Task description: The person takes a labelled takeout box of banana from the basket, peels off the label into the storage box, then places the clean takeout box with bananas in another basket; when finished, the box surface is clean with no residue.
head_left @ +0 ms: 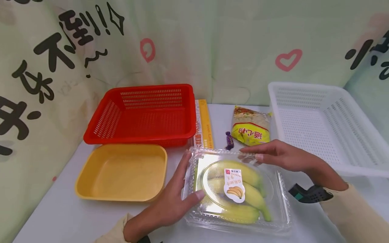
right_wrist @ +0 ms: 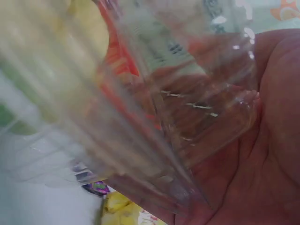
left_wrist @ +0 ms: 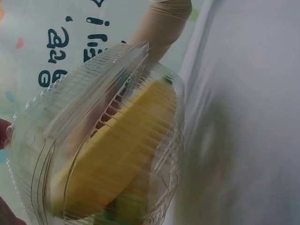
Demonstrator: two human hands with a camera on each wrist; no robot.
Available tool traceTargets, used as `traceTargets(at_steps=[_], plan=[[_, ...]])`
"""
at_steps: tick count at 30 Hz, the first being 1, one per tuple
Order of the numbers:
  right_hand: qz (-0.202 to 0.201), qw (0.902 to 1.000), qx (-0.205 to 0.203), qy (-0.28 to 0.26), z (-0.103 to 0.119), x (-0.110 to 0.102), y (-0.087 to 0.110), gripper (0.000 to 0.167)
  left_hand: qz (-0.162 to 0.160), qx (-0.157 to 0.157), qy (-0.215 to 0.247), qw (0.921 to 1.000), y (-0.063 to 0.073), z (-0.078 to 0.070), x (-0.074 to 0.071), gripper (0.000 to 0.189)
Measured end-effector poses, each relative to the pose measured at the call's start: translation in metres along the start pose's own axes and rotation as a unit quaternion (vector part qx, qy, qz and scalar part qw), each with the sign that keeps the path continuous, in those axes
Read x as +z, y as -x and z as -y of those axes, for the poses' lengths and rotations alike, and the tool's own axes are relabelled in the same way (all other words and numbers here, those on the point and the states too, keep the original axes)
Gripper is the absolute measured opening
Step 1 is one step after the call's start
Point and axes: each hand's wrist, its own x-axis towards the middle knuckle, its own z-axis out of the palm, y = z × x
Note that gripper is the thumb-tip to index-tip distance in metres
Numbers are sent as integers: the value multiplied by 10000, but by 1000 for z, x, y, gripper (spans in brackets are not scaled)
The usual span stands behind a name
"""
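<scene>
A clear plastic clamshell box (head_left: 209,180) with several bananas (head_left: 249,175) inside appears raised off the white table, a shadow showing beside it in the left wrist view. A white label (head_left: 234,190) with a banana picture is stuck on its lid. My left hand (head_left: 174,200) grips the box's left side, thumb over the lid. At the far right corner, my right hand (head_left: 284,157) holds the rim between thumb and fingers. The right wrist view shows the right palm (right_wrist: 229,183) close around the clear corner. Fingers under the box are hidden.
A red basket (head_left: 152,140) stands at the back left, behind a yellow tub (head_left: 121,172). Beyond the box lie a pasta packet (head_left: 205,125), a purple-wrapped candy (head_left: 229,140) and a yellow bag (head_left: 250,126). At right is a white basket (head_left: 307,86).
</scene>
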Motion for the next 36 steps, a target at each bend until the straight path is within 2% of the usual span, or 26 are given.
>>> traceTargets(at_steps=[4, 12, 16, 20, 23, 26, 28, 30, 31, 33, 36], plan=[[-1, 9999, 163, -48, -3, 9, -6, 38, 22, -69, -90, 9999, 1, 5, 3, 95], [-103, 9981, 589, 165, -11, 24, -16, 37, 215, -431, 17, 9988, 0, 17, 3, 90], [-65, 9956, 873, 321, -17, 35, -21, 38, 256, -446, -259, 9983, 7, 25, 3, 92], [-421, 9904, 1144, 650, -14, 38, -22, 38, 209, -334, -386, 9985, 12, 30, 3, 89], [-730, 9785, 1483, 1234, -3, 39, -21, 42, 209, -327, -398, 9985, 12, 31, 4, 87], [-953, 9576, 1635, 2173, 15, 43, -20, 47, 234, -379, -406, 9982, 10, 32, 5, 85], [-1123, 9423, 1522, 2764, 27, 47, -20, 47, 255, -363, -418, 9981, 9, 32, 6, 83], [-1271, 9337, 1208, 3121, 37, 51, -20, 46, 273, -355, -428, 9981, 7, 32, 7, 83], [-1298, 9341, 1033, 3162, 42, 53, -20, 45, 287, -352, -443, 9980, 7, 32, 7, 83], [-1239, 9410, 794, 3048, 49, 55, -22, 41, 283, -360, -480, 9978, 6, 32, 8, 82], [-876, 9619, 700, 2492, 57, 57, -26, 35, 282, -407, -508, 9975, 6, 32, 8, 83]])
